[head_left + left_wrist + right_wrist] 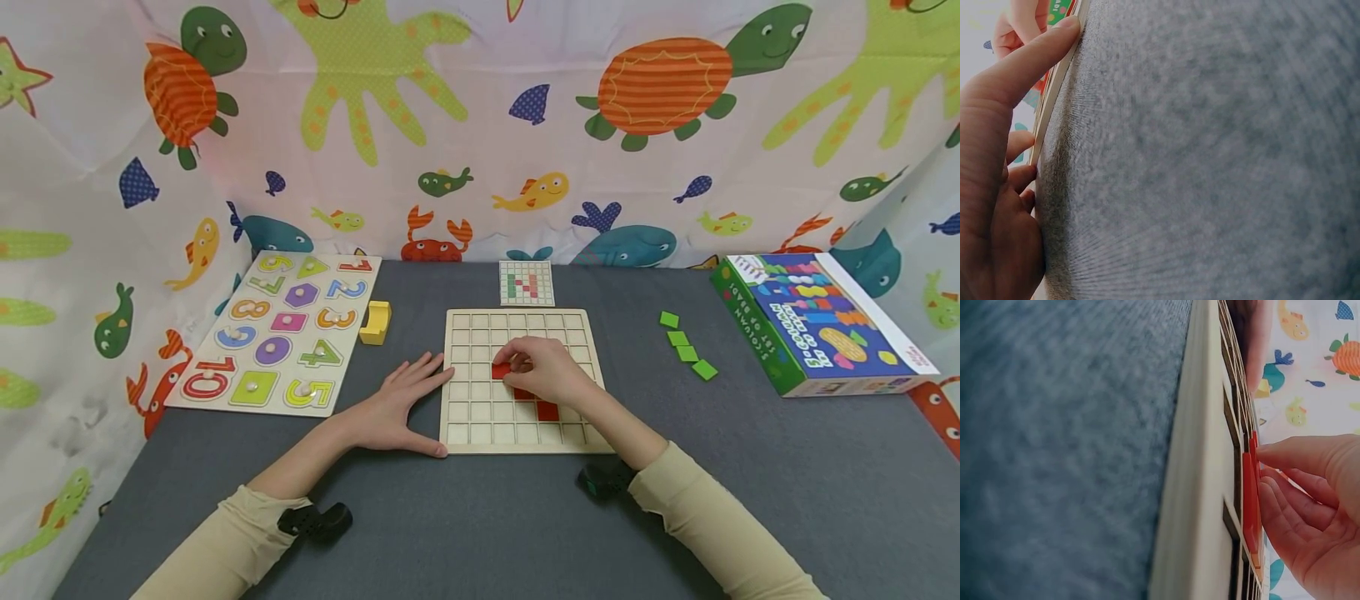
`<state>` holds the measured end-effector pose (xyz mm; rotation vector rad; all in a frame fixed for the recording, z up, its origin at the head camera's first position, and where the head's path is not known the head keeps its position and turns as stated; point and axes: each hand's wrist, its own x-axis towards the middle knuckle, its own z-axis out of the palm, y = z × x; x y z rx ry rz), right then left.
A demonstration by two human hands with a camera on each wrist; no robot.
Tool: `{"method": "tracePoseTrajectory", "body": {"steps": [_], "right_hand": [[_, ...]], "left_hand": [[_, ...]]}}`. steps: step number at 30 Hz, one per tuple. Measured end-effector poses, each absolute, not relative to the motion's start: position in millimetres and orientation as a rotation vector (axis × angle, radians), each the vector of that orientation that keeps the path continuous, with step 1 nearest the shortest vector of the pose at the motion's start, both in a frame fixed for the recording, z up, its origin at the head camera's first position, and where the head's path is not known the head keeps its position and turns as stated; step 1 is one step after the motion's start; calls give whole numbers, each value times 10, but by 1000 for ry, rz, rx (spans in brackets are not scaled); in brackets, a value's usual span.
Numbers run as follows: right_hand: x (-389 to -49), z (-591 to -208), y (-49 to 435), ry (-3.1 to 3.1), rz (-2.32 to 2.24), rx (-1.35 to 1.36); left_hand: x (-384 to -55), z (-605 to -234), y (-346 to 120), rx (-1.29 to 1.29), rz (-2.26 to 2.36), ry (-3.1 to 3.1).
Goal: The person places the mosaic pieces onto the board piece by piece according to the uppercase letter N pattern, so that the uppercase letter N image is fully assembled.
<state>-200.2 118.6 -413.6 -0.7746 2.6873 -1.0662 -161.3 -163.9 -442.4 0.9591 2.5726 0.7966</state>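
Observation:
A wooden grid board [480, 435] lies on the grey table in front of me. My left hand [401, 408] is spread along its left side, with the fingertips and thumb at the edge. Over the middle of the grid, my right hand [551, 369] pinches a red square tile [498, 372] at its cell. Two more red tiles, one partly under the hand [523, 394] and one nearer me [548, 411], sit in cells on a diagonal. The right wrist view shows the fingertips close against the red tiles [1250, 503].
Behind the board lies a small pattern card [527, 283] with green and red squares. Several green tiles [687, 354] lie to the right, before a colourful box [825, 325]. A number-and-shape puzzle [281, 333] and a yellow block [376, 323] are on the left.

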Motion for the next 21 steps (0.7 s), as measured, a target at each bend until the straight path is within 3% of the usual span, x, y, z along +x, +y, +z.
{"method": "tracePoseTrajectory", "body": {"steps": [10,21], "right_hand": [[-2000,-4153,1353,2642,-1231,-695],[-2138,-4086,1933,2832,-1219,-401]], "left_hand": [[-1620,-4425,-1630,981,804,2580],[-1606,-4421,-1631,971,803,2584]]}}
